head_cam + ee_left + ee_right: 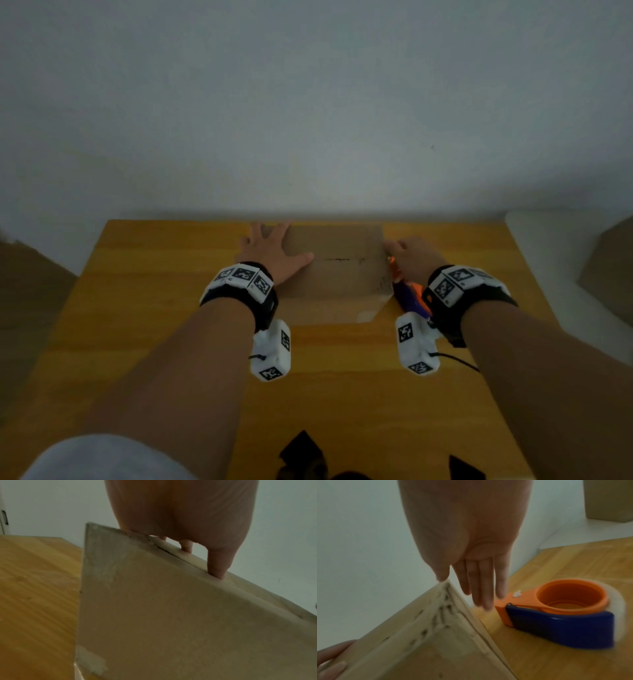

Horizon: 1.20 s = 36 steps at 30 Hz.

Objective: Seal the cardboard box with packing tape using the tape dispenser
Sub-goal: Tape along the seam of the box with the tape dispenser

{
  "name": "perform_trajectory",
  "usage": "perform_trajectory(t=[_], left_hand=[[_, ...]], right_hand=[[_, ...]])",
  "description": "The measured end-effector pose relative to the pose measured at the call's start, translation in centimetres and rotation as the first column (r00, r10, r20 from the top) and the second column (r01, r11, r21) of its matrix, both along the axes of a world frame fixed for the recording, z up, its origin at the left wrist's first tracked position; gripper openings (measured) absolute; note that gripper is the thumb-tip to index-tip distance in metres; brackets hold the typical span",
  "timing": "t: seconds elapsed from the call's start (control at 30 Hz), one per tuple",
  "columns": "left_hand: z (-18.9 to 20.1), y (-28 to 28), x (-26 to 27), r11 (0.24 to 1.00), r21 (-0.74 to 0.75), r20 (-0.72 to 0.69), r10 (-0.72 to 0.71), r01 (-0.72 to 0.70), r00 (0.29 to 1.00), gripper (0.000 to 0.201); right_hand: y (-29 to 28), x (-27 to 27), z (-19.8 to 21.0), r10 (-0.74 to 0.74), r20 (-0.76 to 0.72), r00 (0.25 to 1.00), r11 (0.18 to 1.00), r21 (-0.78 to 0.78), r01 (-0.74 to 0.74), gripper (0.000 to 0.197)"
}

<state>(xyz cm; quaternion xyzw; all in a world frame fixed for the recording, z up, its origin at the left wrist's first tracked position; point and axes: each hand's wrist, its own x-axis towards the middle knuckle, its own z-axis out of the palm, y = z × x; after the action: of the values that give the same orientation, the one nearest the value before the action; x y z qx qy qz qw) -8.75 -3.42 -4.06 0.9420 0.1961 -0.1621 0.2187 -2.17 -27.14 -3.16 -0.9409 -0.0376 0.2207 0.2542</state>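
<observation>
A brown cardboard box [337, 274] stands on the wooden table [154, 308], flaps folded down with a seam across its top. My left hand [270, 253] lies flat on the box's left top, fingers spread; in the left wrist view its fingertips [217, 573] press on the box [171, 615] edge. My right hand [411, 257] hovers at the box's right edge, fingers [481, 588] straight and holding nothing, thumb touching the box [428, 635] corner. The orange and blue tape dispenser [565, 615] with clear tape lies on the table beside the box, under my right hand [471, 547]; a part of the dispenser [409, 294] shows in the head view.
A grey wall rises right behind the table. Another cardboard box [613, 270] stands on a white ledge at the right. Dark objects [301, 455] lie at the table's near edge. Old tape [91, 661] sticks to the box's lower corner.
</observation>
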Motion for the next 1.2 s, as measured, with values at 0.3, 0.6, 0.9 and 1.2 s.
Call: perform_trajectory(t=[0.3,0.6,0.9,1.2], left_hand=[[-1.0,-0.4,-0.3,0.999,0.03,0.075,0.014,-0.017,0.997,0.082],[-0.9,-1.0,-0.5,0.998,0.054,0.109,0.029,-0.035,0.994,0.079],[-0.3,-1.0,-0.3,0.996,0.084,0.048,0.025,-0.029,0.999,0.082],[6.1,-4.0,3.4,0.994,-0.032,0.172,-0.1,0.107,0.98,0.079]], right_hand=[[-4.1,-1.1,-6.7,-0.12,0.082,0.989,0.914,-0.38,0.143,0.034],[-4.5,-2.4,-8.9,-0.203,-0.061,0.977,0.889,-0.43,0.158,0.024],[-5.5,-1.7,-6.1,-0.172,-0.059,0.983,0.923,-0.36,0.14,0.03],[-7.1,1.7,5.4,-0.301,0.013,0.954,0.929,0.228,0.29,0.022]])
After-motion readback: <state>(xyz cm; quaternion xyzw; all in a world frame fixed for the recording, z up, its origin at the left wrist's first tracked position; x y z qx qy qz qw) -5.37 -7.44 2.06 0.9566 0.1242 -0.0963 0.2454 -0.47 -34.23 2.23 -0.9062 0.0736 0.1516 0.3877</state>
